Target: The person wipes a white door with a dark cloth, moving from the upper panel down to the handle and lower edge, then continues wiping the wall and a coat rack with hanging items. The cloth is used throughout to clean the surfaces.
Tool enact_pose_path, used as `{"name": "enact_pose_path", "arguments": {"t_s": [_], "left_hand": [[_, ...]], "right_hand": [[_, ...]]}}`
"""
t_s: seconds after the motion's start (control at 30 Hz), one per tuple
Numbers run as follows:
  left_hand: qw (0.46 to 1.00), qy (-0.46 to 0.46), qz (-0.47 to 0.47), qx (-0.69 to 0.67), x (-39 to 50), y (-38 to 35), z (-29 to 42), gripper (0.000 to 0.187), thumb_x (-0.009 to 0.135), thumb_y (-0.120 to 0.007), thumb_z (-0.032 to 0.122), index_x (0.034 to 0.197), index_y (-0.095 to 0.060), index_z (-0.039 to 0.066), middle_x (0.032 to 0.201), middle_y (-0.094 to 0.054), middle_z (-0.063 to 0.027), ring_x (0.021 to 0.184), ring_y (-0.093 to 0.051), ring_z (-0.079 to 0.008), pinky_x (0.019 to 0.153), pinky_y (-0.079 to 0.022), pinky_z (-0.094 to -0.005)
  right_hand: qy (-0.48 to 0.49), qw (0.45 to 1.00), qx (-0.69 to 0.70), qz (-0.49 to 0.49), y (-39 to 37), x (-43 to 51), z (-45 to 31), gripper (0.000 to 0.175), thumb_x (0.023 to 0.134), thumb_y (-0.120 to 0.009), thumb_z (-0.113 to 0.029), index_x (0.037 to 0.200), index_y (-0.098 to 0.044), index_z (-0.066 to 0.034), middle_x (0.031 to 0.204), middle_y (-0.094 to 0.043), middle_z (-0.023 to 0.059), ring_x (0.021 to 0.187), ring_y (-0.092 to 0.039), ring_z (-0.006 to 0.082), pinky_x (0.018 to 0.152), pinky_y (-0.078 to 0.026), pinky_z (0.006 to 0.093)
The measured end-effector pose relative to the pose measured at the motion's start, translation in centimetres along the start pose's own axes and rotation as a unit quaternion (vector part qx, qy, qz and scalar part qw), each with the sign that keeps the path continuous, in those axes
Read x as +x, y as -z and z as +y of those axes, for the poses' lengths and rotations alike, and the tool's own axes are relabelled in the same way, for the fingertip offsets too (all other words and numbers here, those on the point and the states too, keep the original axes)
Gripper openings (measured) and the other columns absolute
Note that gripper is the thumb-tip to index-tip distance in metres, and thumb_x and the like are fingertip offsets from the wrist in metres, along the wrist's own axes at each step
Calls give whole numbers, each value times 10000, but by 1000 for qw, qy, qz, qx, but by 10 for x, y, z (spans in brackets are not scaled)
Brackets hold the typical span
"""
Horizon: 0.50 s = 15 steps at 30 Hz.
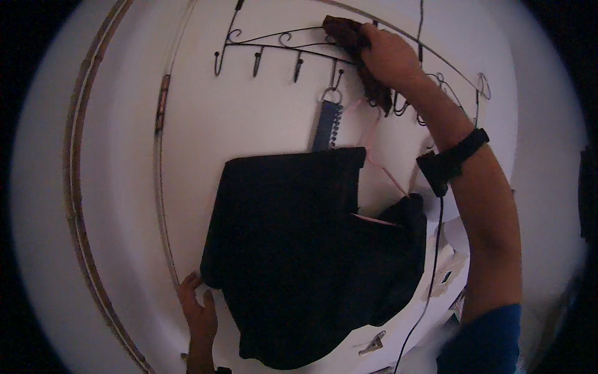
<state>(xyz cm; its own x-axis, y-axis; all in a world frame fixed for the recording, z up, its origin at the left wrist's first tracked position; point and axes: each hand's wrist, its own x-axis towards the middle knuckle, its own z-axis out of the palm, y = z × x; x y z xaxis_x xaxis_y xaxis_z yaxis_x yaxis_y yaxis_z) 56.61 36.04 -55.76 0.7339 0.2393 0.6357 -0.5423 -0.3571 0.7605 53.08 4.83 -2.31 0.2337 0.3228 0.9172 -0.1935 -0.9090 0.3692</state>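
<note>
High on the wire hook rack [275, 46], my right hand [390, 58] grips a dark brown cloth [348, 35], part of which hangs down over the rack's hooks. My left hand [198, 299] is low at the left, thumb and fingers apart, beside the lower left edge of a black garment [299, 248]; whether the fingertips touch it I cannot tell. The garment hangs at the middle of the view, with a pink hanger [390, 175] showing at its upper right. A dark blue item with a toothed edge [325, 125] hangs by a ring from one hook.
Bare black hooks [257, 65] stick out at the rack's left. A black cable [437, 252] runs down from the black wrist strap [453, 156] on my right arm. A long door or panel edge [74, 163] curves along the left. A metal latch [373, 344] shows below the garment.
</note>
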Motion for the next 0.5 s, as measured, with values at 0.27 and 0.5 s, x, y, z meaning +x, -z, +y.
{"name": "enact_pose_path", "arguments": {"t_s": [0.27,0.5], "left_hand": [[998,-34,-7,54,7,-5,-7,393,942,-655,18,1327,-574,17,1499,-479,-229,1432,-449,-408,1232,-309,-499],[999,-39,5,37,5,-6,-13,392,933,-652,5,1316,-572,5,1487,-480,-241,1432,-446,-408,1224,-323,-486]], "right_hand": [[174,945,20,275,25,-23,-80,288,930,-625,-205,1166,-643,-40,1005,-706,226,964,-684,464,864,-574,528],[132,987,-34,82,10,-18,-154,204,882,-684,-201,987,-749,-39,932,-757,175,896,-750,340,771,-609,467]]}}
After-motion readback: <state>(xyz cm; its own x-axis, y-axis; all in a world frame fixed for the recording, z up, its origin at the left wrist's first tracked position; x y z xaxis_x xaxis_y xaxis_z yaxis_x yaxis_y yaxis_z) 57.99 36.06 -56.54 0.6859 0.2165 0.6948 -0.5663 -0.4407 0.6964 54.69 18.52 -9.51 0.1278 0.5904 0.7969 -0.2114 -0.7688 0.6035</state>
